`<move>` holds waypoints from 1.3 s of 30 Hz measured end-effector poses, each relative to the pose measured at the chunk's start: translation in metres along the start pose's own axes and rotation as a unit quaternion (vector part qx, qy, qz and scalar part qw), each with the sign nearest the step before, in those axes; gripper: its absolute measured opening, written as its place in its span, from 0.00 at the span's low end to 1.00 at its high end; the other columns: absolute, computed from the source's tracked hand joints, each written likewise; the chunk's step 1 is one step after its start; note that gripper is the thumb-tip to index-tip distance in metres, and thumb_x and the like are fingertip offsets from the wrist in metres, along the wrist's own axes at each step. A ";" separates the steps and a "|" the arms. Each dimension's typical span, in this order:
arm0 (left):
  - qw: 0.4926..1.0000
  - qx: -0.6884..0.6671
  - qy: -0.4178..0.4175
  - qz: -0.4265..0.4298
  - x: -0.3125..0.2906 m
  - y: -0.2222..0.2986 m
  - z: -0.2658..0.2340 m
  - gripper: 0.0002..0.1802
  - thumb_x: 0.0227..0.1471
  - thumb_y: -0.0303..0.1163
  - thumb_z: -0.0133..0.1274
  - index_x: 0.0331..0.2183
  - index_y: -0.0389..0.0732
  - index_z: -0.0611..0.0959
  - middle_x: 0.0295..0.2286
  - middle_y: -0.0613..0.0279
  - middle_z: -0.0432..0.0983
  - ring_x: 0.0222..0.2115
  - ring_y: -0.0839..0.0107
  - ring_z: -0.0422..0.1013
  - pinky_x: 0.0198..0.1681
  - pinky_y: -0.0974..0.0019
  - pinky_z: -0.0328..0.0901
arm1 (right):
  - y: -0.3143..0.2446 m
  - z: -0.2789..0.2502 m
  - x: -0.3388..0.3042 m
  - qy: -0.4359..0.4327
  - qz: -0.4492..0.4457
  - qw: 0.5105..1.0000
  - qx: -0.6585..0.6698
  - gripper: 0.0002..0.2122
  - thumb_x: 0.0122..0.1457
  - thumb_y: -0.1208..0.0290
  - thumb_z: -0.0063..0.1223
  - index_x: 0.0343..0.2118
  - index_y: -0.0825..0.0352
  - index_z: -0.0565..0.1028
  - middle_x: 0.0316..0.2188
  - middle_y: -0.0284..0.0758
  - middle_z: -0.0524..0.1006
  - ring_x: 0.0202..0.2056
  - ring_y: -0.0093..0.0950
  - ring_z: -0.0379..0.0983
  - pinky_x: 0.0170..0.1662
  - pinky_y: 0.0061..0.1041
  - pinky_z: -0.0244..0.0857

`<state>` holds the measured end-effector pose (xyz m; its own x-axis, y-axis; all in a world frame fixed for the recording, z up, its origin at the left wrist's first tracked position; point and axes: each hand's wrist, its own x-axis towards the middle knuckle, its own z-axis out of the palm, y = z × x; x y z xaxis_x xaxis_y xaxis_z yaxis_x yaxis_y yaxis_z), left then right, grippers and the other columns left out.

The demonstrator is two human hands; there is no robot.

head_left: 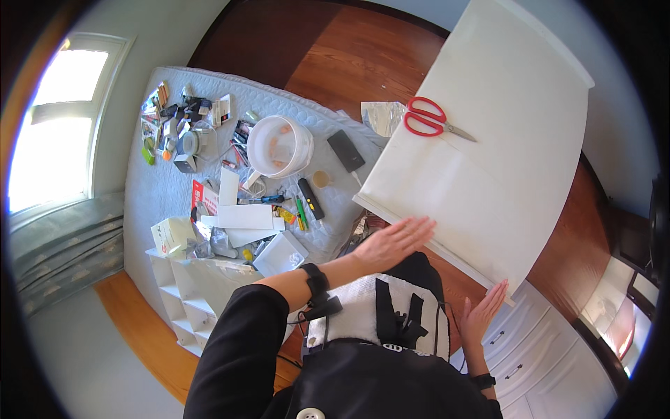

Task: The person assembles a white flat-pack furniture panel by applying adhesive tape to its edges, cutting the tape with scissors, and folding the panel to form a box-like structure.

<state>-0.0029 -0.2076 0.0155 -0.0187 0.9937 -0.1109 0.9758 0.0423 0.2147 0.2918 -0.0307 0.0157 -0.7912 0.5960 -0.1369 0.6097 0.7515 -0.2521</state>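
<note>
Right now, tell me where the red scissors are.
The red-handled scissors lie on the large white board, near its far left edge, beside a crumpled clear wrapper.

A large white board [488,133] lies flat and tilted across the view, its long near edge running from the middle toward the lower right. Its surface is plain and smooth. Red-handled scissors [434,120] lie closed on its upper left part, blades pointing right.
</note>
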 end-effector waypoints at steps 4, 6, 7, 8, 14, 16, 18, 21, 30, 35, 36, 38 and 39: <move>0.980 -0.051 0.097 -0.167 -0.049 -0.037 0.010 0.36 0.53 0.26 0.47 0.63 0.34 0.61 0.66 0.50 0.52 0.67 0.57 0.49 0.69 0.56 0.47 | -0.027 -0.001 -0.001 -0.017 -0.033 0.999 -0.021 0.40 0.57 0.71 0.56 0.67 0.78 0.46 0.69 0.55 0.45 0.70 0.52 0.41 0.70 0.49 0.37; 0.954 -0.047 0.152 -0.256 -0.074 -0.050 0.025 0.36 0.52 0.24 0.47 0.63 0.33 0.62 0.64 0.47 0.55 0.66 0.56 0.51 0.68 0.55 0.49 | -0.041 -0.002 0.004 -0.026 -0.082 0.996 -0.018 0.39 0.57 0.71 0.55 0.67 0.78 0.48 0.69 0.55 0.46 0.70 0.52 0.41 0.70 0.49 0.38; 0.930 -0.048 0.143 -0.334 -0.086 -0.058 0.034 0.36 0.52 0.24 0.46 0.63 0.32 0.62 0.63 0.47 0.57 0.64 0.54 0.55 0.66 0.55 0.52 | -0.047 -0.001 0.008 -0.043 -0.085 0.995 -0.015 0.38 0.57 0.72 0.55 0.67 0.77 0.49 0.69 0.54 0.47 0.70 0.51 0.42 0.70 0.48 0.38; 0.902 -0.049 0.133 -0.409 -0.099 -0.065 0.042 0.35 0.52 0.23 0.46 0.62 0.31 0.61 0.62 0.46 0.59 0.62 0.52 0.58 0.64 0.55 0.55 | -0.053 0.000 0.013 -0.040 -0.099 0.994 0.001 0.37 0.58 0.72 0.54 0.67 0.77 0.50 0.69 0.53 0.48 0.70 0.51 0.43 0.70 0.48 0.38; 0.814 -0.201 -0.026 -0.544 -0.149 -0.095 0.059 0.10 0.56 0.33 0.47 0.35 0.39 0.80 0.30 0.42 0.80 0.31 0.42 0.77 0.33 0.45 0.71 | -0.059 0.011 0.026 0.003 -0.072 0.997 -0.014 0.35 0.59 0.74 0.52 0.67 0.74 0.51 0.69 0.49 0.51 0.70 0.46 0.45 0.70 0.48 0.40; 0.834 -0.196 0.116 -0.503 -0.132 -0.104 0.053 0.12 0.57 0.38 0.51 0.28 0.42 0.81 0.22 0.49 0.79 0.25 0.45 0.76 0.30 0.46 0.68 | -0.053 0.010 0.019 0.014 -0.045 0.998 -0.032 0.34 0.59 0.75 0.51 0.67 0.74 0.51 0.69 0.48 0.51 0.70 0.45 0.45 0.70 0.47 0.40; 0.850 -0.213 0.201 -0.438 -0.101 -0.121 0.038 0.10 0.58 0.36 0.53 0.32 0.41 0.83 0.25 0.51 0.80 0.28 0.48 0.76 0.32 0.50 0.69 | -0.046 0.009 0.012 0.010 -0.012 0.999 -0.050 0.34 0.59 0.75 0.51 0.67 0.74 0.51 0.70 0.48 0.50 0.70 0.44 0.45 0.70 0.47 0.39; 0.864 -0.226 0.330 -0.307 -0.022 -0.145 0.013 0.05 0.55 0.28 0.54 0.34 0.39 0.82 0.33 0.53 0.80 0.32 0.50 0.75 0.36 0.54 0.70 | -0.042 0.007 0.006 0.020 0.019 0.997 -0.067 0.34 0.60 0.74 0.51 0.67 0.74 0.50 0.70 0.48 0.50 0.71 0.44 0.44 0.70 0.48 0.37; 0.995 0.031 0.045 -0.084 0.157 -0.192 -0.016 0.14 0.55 0.30 0.51 0.43 0.38 0.80 0.42 0.52 0.76 0.48 0.55 0.70 0.50 0.55 0.68 | -0.019 0.012 -0.012 0.103 0.192 0.974 -0.060 0.33 0.64 0.69 0.49 0.69 0.71 0.50 0.70 0.46 0.49 0.71 0.44 0.42 0.71 0.46 0.37; 0.991 -0.024 -0.035 -0.128 0.160 -0.200 -0.044 0.21 0.51 0.43 0.57 0.42 0.39 0.81 0.37 0.46 0.80 0.39 0.50 0.77 0.42 0.54 0.71 | 0.028 0.003 -0.022 0.194 0.231 0.952 0.044 0.28 0.66 0.70 0.47 0.67 0.68 0.55 0.69 0.43 0.54 0.69 0.43 0.48 0.70 0.41 0.42; 0.986 -0.050 -0.049 -0.154 0.150 -0.202 -0.052 0.21 0.51 0.43 0.58 0.42 0.38 0.81 0.36 0.46 0.80 0.38 0.50 0.77 0.41 0.54 0.71 | 0.033 0.003 -0.020 0.217 0.222 0.947 0.077 0.27 0.67 0.70 0.46 0.67 0.67 0.57 0.69 0.42 0.55 0.68 0.42 0.50 0.69 0.39 0.44; 0.980 -0.074 -0.012 -0.184 0.128 -0.184 -0.060 0.18 0.51 0.41 0.59 0.40 0.39 0.81 0.32 0.48 0.81 0.34 0.49 0.78 0.38 0.52 0.71 | 0.044 0.002 -0.015 0.246 0.259 0.917 0.178 0.24 0.69 0.69 0.44 0.66 0.66 0.59 0.68 0.40 0.58 0.68 0.39 0.53 0.69 0.36 0.46; 0.975 -0.074 0.010 -0.211 0.114 -0.172 -0.062 0.14 0.52 0.40 0.59 0.37 0.40 0.82 0.29 0.50 0.81 0.31 0.49 0.78 0.36 0.51 0.71 | 0.049 0.004 -0.007 0.265 0.265 0.897 0.233 0.23 0.70 0.69 0.43 0.65 0.66 0.61 0.67 0.39 0.59 0.67 0.37 0.54 0.68 0.34 0.47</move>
<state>-0.1864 -0.0953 0.0256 -0.4167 0.8865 -0.2012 0.8387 0.4602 0.2910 0.3273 0.0005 0.0004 -0.1872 0.9784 0.0872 0.7105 0.1962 -0.6758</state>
